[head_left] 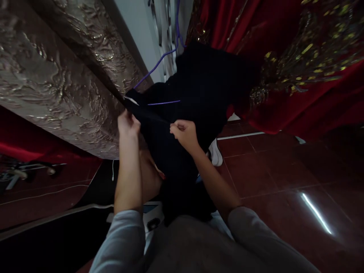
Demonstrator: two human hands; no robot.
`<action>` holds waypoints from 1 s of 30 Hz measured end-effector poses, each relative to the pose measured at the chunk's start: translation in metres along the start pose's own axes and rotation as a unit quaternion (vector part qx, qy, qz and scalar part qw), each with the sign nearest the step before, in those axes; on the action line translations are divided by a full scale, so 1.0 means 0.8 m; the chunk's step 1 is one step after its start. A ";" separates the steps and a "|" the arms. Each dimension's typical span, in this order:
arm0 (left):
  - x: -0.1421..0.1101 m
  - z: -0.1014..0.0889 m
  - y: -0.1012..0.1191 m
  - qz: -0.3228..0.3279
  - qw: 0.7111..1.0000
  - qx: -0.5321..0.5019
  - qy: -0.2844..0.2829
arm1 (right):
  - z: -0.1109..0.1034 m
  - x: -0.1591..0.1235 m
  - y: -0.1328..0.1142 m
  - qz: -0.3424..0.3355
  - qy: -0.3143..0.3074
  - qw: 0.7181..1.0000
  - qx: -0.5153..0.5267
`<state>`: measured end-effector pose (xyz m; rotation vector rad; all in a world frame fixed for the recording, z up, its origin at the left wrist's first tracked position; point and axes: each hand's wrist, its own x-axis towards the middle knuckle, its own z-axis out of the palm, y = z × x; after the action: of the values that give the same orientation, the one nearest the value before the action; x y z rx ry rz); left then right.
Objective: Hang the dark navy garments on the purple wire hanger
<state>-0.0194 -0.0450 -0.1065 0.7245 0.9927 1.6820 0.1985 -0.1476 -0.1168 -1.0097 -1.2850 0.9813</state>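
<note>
We hold a dark cloth (pixel 204 81), nearly black with a navy tinge, its soft folds mostly lost in shadow. Our left hand (pixel 129 124) pinches its edge near a pale strip (pixel 131 100); our right hand (pixel 184 134) grips a fold. It spreads before our body, between brownish textured fabric (pixel 85 87) and red drapery (pixel 270 113), with a thin purple line (pixel 164 102) across it.

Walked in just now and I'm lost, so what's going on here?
A person's left hand and right hand are pinching the edge of a dark garment, drawn fairly straight between them. What looks like a purple hanger is partly hidden by it. Beige textured fabric hangs to the left, red fabric with gold sequins to the right.
</note>
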 end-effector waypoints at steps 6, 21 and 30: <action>-0.086 -0.006 -0.088 -0.040 0.993 0.105 -0.043 | -0.045 -0.063 0.037 0.092 0.110 0.985 0.090; -0.166 0.086 -0.017 0.273 0.841 0.310 -0.349 | -0.040 -0.023 -0.029 0.028 -0.081 0.996 0.000; -0.116 0.010 0.007 0.163 0.641 0.556 -0.504 | -0.071 0.100 -0.061 -0.140 -0.006 0.984 -0.107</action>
<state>0.0134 -0.1321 -0.0981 2.4260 0.9468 0.4070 0.2593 -0.0862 -0.0495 -0.9531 -1.5194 0.6447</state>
